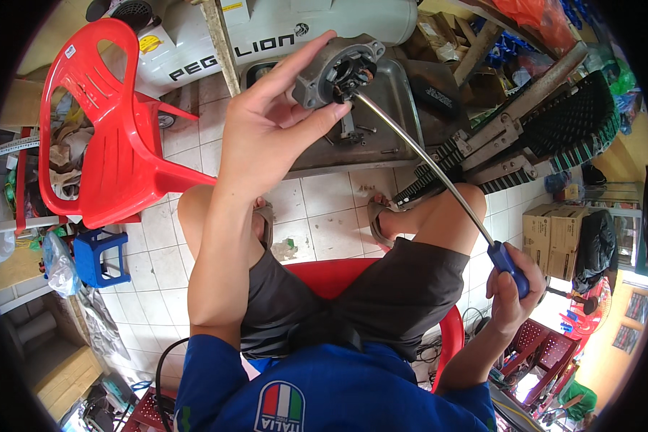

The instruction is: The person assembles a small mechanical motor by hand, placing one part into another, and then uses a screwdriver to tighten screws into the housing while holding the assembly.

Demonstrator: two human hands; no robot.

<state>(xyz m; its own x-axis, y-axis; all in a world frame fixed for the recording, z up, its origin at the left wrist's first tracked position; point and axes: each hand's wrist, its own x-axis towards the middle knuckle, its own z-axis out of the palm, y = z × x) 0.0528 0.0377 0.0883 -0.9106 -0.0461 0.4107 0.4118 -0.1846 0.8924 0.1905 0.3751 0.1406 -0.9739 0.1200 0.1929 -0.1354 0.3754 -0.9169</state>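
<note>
Raised in front of me, my left hand (277, 119) is closed around a round grey metal motor end housing (311, 75). Its open side, with dark fittings and a bit of copper colour inside, faces right. The fingers wrap behind the rim and the thumb presses its lower edge. My right hand (513, 291) grips the blue handle of a long screwdriver (439, 173). The steel shank slants up to the left, and its tip meets the inside of the housing near the lower edge. Below the housing, a metal tray (396, 93) on the floor carries small metal parts.
A red plastic chair (97, 137) stands at left, with a blue stool (102, 259) below it. Behind the tray lies a large white tank (266, 43). At right are a dark slatted metal-framed object (547, 129) and cardboard boxes (552, 241). My knees flank the tiled floor (317, 216).
</note>
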